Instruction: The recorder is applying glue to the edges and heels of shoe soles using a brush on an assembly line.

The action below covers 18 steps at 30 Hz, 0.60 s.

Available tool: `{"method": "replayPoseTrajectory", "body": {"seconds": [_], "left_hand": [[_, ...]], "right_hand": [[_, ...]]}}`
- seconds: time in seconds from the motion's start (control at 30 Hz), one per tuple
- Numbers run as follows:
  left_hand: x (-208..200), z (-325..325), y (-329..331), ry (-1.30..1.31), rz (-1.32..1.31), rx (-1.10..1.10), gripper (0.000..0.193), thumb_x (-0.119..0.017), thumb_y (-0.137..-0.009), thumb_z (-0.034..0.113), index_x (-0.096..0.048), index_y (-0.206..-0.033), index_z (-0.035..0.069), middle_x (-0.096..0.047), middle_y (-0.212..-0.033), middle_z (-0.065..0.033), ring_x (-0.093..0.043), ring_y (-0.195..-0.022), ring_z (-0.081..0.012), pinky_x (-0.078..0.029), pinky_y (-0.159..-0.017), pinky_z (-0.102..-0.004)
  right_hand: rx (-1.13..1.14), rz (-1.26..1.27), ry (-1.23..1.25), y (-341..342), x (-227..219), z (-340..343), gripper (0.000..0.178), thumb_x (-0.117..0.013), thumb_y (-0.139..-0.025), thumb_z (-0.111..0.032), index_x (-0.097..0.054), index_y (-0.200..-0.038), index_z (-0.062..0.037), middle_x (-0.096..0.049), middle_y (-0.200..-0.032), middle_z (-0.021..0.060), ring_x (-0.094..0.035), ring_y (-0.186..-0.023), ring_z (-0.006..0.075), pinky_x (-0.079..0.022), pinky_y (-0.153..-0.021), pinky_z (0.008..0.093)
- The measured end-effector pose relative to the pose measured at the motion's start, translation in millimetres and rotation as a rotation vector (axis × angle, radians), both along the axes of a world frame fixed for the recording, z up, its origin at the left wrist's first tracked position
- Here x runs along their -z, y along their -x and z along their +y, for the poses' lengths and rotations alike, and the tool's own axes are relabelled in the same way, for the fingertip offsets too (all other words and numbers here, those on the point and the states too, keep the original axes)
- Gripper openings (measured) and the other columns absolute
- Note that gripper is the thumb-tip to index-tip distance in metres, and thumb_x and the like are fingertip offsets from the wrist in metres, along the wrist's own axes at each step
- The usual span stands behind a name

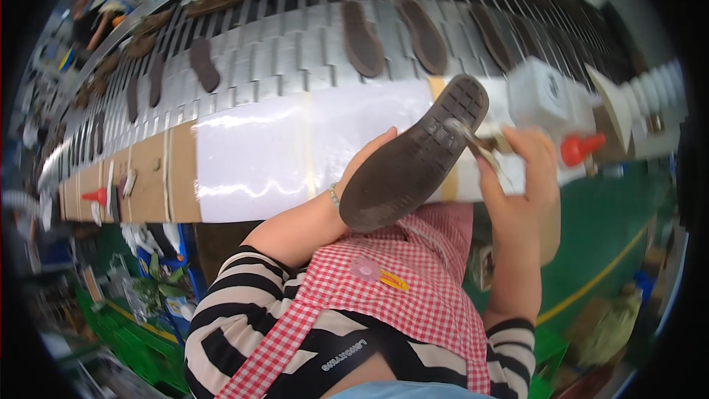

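A small yellow label (394, 281) sits on the checked apron (413, 281).

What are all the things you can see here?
dark brown rubber shoe sole: one, tread side up, held in front of the worktop
small brush: one, pale bristles, touching the sole's heel end
flat dark brown soles: many, lying on the grey slatted conveyor
white plastic container: one, on the worktop at right
red nozzle: one, beside the container
white-covered worktop: one, across the middle
red checked apron: one, worn over a striped top
left hand: holds the sole
right hand: holds the brush
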<state>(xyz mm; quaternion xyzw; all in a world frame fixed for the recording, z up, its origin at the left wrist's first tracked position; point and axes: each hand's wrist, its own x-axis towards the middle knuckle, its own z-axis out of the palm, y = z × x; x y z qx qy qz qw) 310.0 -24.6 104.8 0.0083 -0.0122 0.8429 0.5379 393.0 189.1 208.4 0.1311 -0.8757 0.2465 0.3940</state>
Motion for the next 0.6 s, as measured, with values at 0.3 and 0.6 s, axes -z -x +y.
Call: {"method": "replayPoseTrajectory", "body": {"seconds": [0.3,0.6], "left_hand": [[3.5,-99.1,119.1,0.189,0.300,-0.623,0.040,-0.047,-0.105,0.030,-0.062,-0.131,0.003,-0.070,-0.123,-0.0143,-0.068,-0.111,-0.0284,-0.055,-0.098,-0.0431],[53.4,-225.1,264.9,1.590,0.780,-1.525,0.045,-0.069,-0.094,0.034,-0.064,-0.130,0.006,-0.067,-0.131,-0.0128,-0.064,-0.117,-0.0315,-0.049,-0.102,-0.0448]], "right_hand": [[0.000,-0.166,0.100,-32.0,17.7,2.5,0.049,-0.079,-0.070,-0.003,-0.064,-0.117,-0.0026,-0.063,-0.108,0.0156,-0.057,-0.107,0.0370,-0.043,-0.103,0.0486],[-0.097,-0.210,0.110,-16.5,6.0,-15.4,0.049,-0.080,-0.068,-0.004,-0.066,-0.115,-0.0052,-0.065,-0.098,0.0099,-0.058,-0.104,0.0330,-0.044,-0.098,0.0477]]}}
